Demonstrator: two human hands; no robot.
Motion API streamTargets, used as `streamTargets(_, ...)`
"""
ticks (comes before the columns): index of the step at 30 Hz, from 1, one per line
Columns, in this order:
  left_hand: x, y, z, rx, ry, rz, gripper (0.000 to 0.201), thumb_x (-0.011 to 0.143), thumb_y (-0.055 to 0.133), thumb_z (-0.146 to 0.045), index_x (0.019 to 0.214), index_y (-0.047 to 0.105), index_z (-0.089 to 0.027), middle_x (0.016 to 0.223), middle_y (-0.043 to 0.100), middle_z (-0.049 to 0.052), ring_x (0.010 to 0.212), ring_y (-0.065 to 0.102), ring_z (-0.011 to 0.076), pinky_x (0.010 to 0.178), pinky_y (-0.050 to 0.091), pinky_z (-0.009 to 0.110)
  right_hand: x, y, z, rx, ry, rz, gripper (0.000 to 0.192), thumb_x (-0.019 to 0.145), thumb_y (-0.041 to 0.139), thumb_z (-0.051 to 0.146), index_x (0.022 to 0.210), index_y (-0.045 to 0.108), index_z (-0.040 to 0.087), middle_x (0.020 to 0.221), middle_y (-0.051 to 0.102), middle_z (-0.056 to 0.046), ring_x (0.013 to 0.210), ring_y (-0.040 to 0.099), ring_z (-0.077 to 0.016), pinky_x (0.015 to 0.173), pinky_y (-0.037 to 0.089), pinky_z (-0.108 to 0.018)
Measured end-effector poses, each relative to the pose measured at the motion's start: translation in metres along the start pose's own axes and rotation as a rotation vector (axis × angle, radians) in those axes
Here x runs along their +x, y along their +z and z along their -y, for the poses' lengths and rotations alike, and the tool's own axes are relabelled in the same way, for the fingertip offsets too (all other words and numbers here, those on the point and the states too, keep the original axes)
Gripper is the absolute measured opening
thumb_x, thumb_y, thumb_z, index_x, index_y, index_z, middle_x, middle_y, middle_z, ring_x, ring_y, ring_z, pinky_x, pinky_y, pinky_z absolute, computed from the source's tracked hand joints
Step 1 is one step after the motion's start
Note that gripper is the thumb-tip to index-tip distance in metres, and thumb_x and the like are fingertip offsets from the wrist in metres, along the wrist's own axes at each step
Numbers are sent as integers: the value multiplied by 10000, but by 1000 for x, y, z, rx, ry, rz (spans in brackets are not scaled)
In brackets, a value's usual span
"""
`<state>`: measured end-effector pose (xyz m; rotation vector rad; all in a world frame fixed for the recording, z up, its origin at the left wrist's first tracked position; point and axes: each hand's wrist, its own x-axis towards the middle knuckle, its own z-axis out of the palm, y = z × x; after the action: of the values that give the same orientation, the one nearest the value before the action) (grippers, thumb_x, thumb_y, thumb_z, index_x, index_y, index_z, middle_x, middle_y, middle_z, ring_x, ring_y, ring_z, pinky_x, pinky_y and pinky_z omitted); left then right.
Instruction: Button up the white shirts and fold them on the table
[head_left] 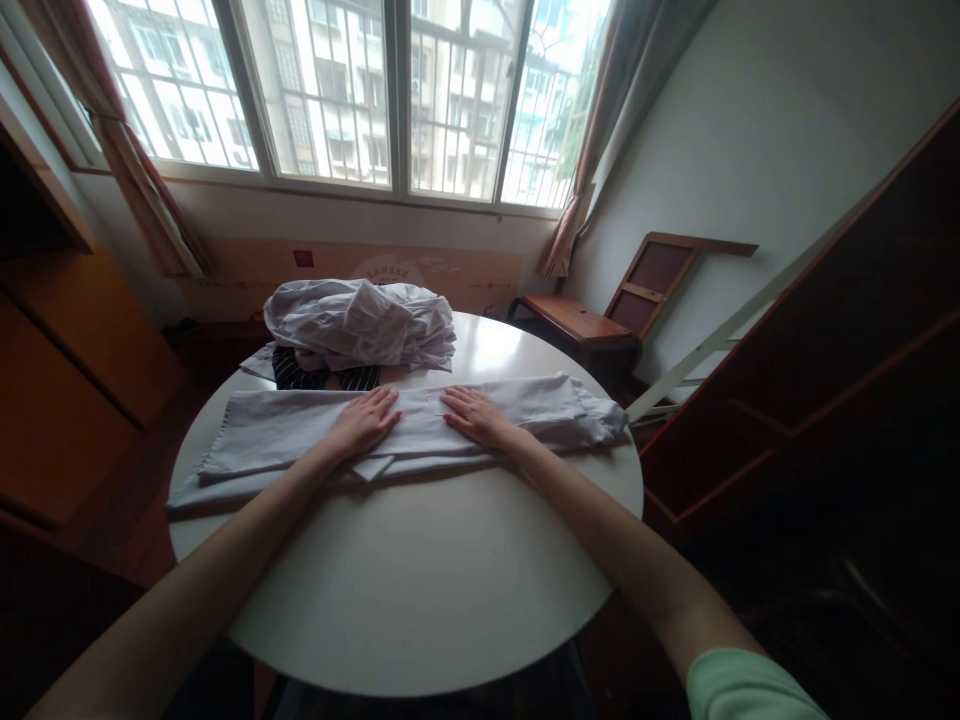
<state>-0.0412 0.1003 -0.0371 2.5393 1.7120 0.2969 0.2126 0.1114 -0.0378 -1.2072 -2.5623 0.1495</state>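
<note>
A pale grey-white garment, folded into a long strip, lies across the round white table. Its left end has a gathered edge, and its right end bunches up near the table's rim. My left hand rests flat on the middle of the cloth, fingers stretched out. Just to the right, my right hand also lies flat on it, fingers extended. A small corner of fabric sticks out below my left hand. Neither hand grips the cloth.
Behind the strip sits a crumpled heap of pale cloth, with a dark striped fabric under it. A wooden chair stands beyond the table at right. White ladder-like rails lean near a dark wooden panel.
</note>
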Motion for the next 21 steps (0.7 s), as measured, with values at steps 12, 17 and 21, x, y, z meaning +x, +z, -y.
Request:
streamTargets(12, -59, -21, 125, 78, -327, 33, 630, 864, 237, -457, 1396, 284, -123, 1466, 258, 111, 1354, 211, 250, 1081, 176, 422, -91, -54, -147, -176, 633, 17, 519, 921, 253, 469, 1354, 368, 206, 1453, 297, -76, 1333, 261, -218, 1077, 210, -438)
streamTargets(17, -62, -23, 123, 129, -402, 42, 618, 888, 243, -431, 1398, 252, -81, 1467, 252, 128, 1353, 198, 257, 1080, 158, 420, -89, -46, -154, -209, 619, 4, 529, 921, 247, 470, 1346, 383, 184, 1446, 313, -80, 1328, 273, -203, 1088, 201, -383)
streamTargets(21, -63, -23, 122, 139, -456, 34, 614, 891, 229, -442, 1392, 275, -89, 1466, 263, 119, 1354, 200, 239, 1091, 140, 385, -91, -42, -163, -207, 600, -12, 530, 920, 242, 463, 1344, 387, 182, 1443, 320, -74, 1327, 277, -197, 1091, 199, -372)
